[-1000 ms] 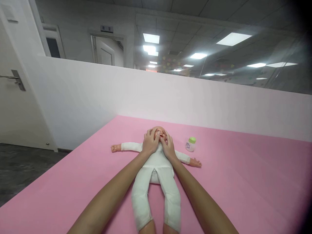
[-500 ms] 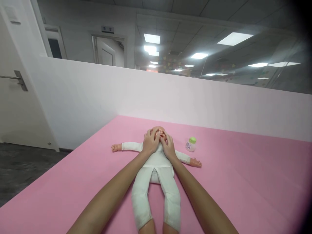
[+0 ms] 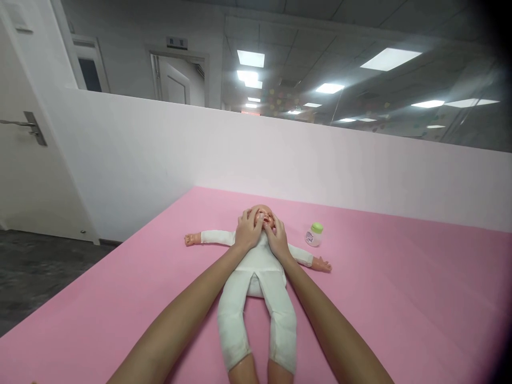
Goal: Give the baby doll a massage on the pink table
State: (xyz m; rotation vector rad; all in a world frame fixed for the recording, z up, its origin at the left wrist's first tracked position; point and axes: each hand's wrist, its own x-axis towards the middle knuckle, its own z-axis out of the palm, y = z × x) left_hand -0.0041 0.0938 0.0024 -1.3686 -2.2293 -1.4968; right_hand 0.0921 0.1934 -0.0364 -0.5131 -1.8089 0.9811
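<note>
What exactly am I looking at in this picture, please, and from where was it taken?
There is no machine here: a person wears a camera on the head, looking forward and down, so the two bare forearms reaching in from the bottom are the person's own. On the pink surface a baby doll in a white suit lies on its back, arms spread. The left hand and the right hand both rest on the doll's head, fingers laid around its face; nothing is lifted. Just to the right stands a small bottle with a green cap. Behind runs a low white wall, with a door at far left.
</note>
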